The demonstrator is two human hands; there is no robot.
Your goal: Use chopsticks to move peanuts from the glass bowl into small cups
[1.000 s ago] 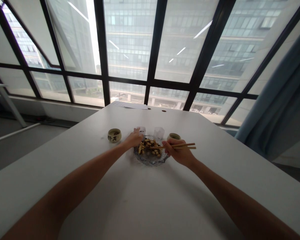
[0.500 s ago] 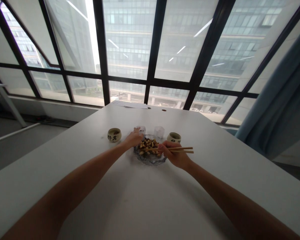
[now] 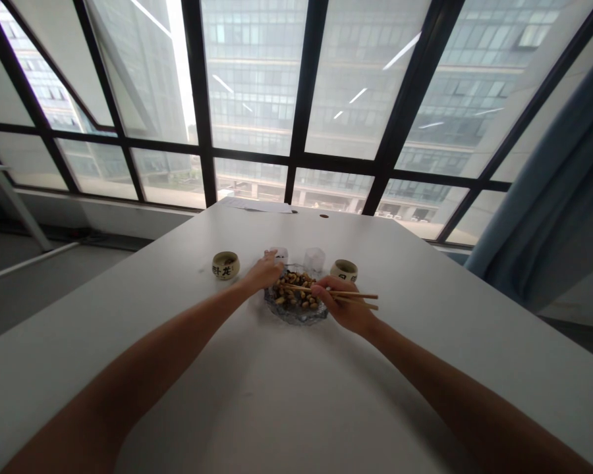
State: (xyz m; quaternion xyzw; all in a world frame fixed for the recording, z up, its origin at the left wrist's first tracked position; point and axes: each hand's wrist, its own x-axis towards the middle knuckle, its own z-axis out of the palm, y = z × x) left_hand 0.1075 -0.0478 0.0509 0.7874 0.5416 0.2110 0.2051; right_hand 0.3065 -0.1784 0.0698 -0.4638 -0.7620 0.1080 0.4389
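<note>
A clear scalloped glass dish (image 3: 296,318) holds a pile of nuts (image 3: 304,301) in the middle of the table. My right hand (image 3: 343,304) is closed around a pair of wooden chopsticks (image 3: 358,295), whose tips reach into the nuts. At the dish's upper left, my left hand (image 3: 265,270) has its fingers around a small clear cup (image 3: 280,255) with something dark in it. Another clear cup (image 3: 315,259) stands just behind the dish.
Ceramic cups with dark characters stand left (image 3: 226,265) and right (image 3: 344,268) of the dish on the white table (image 3: 277,395). Papers (image 3: 257,206) lie at the far edge, near a small brown disc (image 3: 324,216). Windows rise behind; a blue curtain (image 3: 548,197) hangs right.
The chopstick tips have moved slightly up and left among the nuts, and the rear ends have spread apart. My left hand has stayed in place at the small cup.
</note>
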